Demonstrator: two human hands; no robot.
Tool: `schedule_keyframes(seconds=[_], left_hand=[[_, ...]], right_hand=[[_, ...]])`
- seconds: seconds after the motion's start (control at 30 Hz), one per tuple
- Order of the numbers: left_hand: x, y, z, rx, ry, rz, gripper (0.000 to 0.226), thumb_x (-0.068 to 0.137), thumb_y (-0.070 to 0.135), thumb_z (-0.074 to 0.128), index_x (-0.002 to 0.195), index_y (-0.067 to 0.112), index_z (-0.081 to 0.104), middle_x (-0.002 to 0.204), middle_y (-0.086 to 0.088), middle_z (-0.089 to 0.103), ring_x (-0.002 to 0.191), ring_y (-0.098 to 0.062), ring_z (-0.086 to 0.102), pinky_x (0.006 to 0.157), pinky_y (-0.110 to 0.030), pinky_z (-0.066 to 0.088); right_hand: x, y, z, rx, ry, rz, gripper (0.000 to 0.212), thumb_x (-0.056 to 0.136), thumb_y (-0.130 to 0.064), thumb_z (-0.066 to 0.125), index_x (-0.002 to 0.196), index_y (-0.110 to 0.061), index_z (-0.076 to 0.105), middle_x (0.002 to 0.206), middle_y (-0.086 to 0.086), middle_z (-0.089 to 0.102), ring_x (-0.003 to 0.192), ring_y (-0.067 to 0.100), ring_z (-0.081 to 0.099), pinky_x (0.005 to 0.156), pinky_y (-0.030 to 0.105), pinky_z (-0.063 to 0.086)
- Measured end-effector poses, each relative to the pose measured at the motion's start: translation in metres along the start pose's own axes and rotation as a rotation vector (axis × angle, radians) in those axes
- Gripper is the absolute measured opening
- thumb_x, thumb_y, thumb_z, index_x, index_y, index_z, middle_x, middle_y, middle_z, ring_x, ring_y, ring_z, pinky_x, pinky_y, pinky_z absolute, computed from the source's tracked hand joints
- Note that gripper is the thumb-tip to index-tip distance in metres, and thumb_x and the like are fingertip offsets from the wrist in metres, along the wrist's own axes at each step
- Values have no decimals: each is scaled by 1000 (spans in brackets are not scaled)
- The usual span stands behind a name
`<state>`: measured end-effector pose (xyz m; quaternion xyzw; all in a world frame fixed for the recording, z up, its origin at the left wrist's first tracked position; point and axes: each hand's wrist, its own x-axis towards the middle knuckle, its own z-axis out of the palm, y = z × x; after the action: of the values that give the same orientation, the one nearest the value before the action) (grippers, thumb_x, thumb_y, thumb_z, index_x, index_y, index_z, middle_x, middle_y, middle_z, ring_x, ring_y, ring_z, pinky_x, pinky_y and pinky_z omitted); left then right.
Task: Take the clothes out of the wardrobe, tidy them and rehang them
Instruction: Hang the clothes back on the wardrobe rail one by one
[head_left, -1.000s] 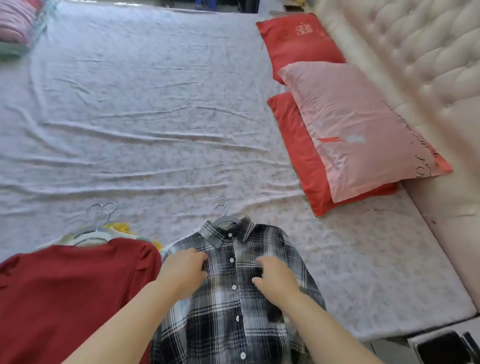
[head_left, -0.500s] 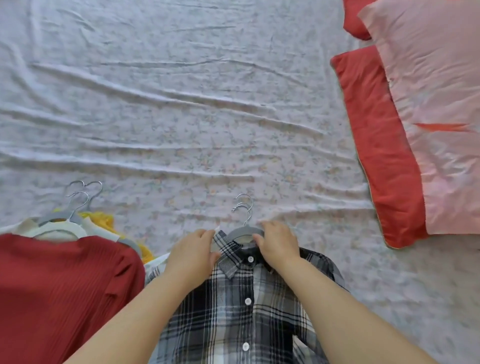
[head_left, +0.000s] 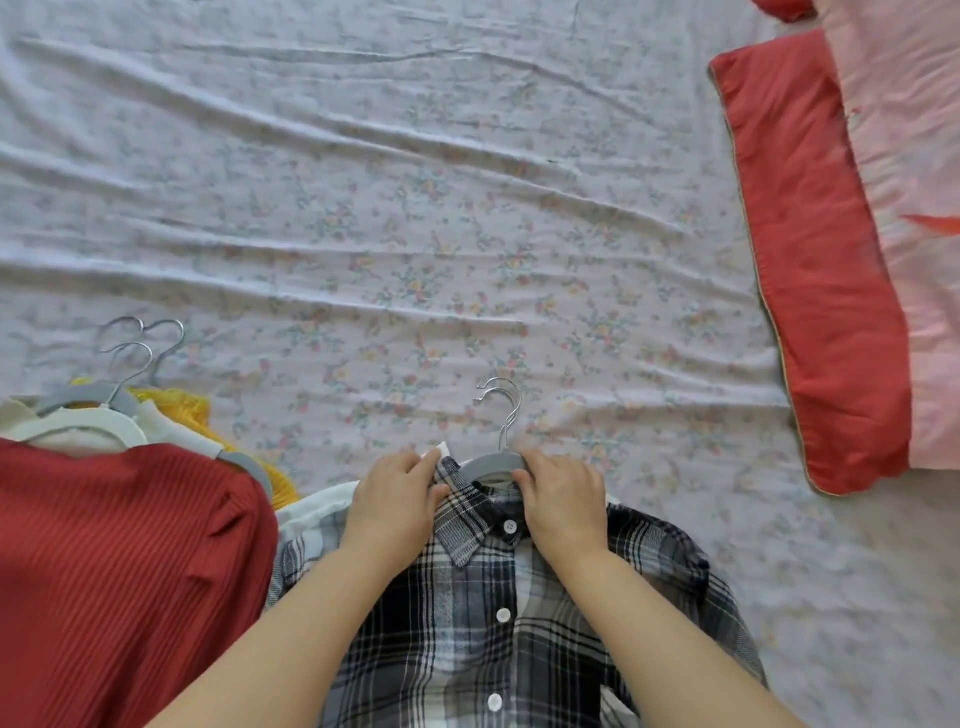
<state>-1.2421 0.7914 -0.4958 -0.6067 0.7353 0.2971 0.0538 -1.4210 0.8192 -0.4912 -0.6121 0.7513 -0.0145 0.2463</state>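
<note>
A black-and-white plaid shirt (head_left: 483, 623) lies buttoned on the bed, still on a grey hanger (head_left: 488, 462) with a metal hook pointing away from me. My left hand (head_left: 400, 499) pinches the left collar flap at the neck. My right hand (head_left: 563, 499) grips the right side of the collar, fingertips against the hanger's grey shoulder. A white garment peeks out under the shirt's left side. A red ribbed top (head_left: 114, 571) lies at the left.
Under the red top sit white and yellow garments (head_left: 171, 410) on several hangers (head_left: 130, 364), hooks pointing away. The floral bed sheet (head_left: 415, 234) stretches ahead, wrinkled. A red pillow (head_left: 810, 260) and a pink pillow (head_left: 914, 208) lie at the right.
Both hands moved from the shirt's chest up to the collar by the hanger. The view dropped closer to the bed and shifted left, pushing the pillows toward the right edge.
</note>
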Motion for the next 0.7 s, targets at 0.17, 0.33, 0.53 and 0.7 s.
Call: schedule_keyframes(seconds=[0.17, 0.33, 0.53, 0.7], left_hand=[[-10, -5, 4, -72, 5, -66, 64, 94, 43, 43, 146, 17, 18, 138, -4, 39, 123, -22, 38, 99, -35, 36], [-18, -10, 1, -51, 6, -38, 70, 91, 47, 45, 147, 18, 15, 136, -2, 44, 120, -20, 42, 98, -37, 34], [-44, -6, -6, -134, 117, 89, 48, 86, 38, 59, 129, 22, 45, 99, 5, 60, 93, -20, 53, 75, -29, 28], [-67, -1, -10, -231, 172, 115, 50, 82, 22, 68, 127, 11, 50, 103, -5, 63, 95, -27, 56, 84, -36, 39]], right_hand=[[-9, -3, 0, 18, -9, 34, 29, 96, -37, 41, 122, -29, 52, 97, -7, 60, 96, 16, 50, 95, 30, 27], [-26, -8, -5, 68, 17, 61, 35, 98, -36, 37, 130, -27, 48, 108, -8, 60, 105, 15, 49, 104, 33, 24], [-57, -11, -15, 171, 75, 88, 30, 97, -30, 42, 123, -24, 57, 111, -7, 61, 110, 15, 48, 108, 35, 23], [-77, -15, -25, 216, 62, 87, 30, 97, -28, 43, 125, -28, 54, 116, -11, 59, 121, 9, 43, 113, 35, 6]])
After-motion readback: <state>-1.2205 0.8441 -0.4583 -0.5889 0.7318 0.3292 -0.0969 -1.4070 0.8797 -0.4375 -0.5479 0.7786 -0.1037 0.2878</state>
